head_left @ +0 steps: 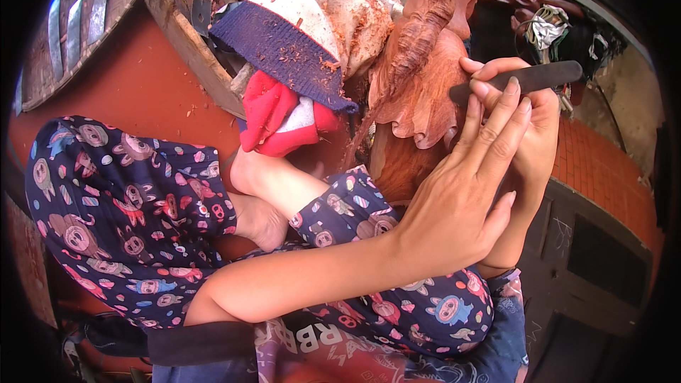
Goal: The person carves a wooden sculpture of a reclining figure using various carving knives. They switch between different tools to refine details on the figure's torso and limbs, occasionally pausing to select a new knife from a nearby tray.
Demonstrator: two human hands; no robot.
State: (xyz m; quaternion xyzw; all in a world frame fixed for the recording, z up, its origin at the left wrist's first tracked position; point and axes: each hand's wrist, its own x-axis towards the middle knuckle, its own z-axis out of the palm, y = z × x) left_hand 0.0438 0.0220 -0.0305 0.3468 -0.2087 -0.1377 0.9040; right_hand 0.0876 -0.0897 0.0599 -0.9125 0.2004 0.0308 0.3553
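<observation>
My right hand (535,124) is closed round a dark, flat, round-ended bar (550,76) that lies against the reddish wood carving (425,89). Fingers stretched out, my left hand (461,191) reaches across from the left, its fingertips on the bar and close to the right hand's fingers. The carving has wavy, leaf-like folds and a ridged, rougher part; its lower end passes behind my left hand. Where the bar's near end meets the wood is partly hidden by fingers.
Against the carving's left side rests a dusty navy-and-white knit cloth (305,25) above a red cloth (280,117). A wooden box frame (188,42) stands behind. Several flat metal blades (74,32) lie on a board at far left. My crossed legs in patterned trousers (128,220) fill the near side.
</observation>
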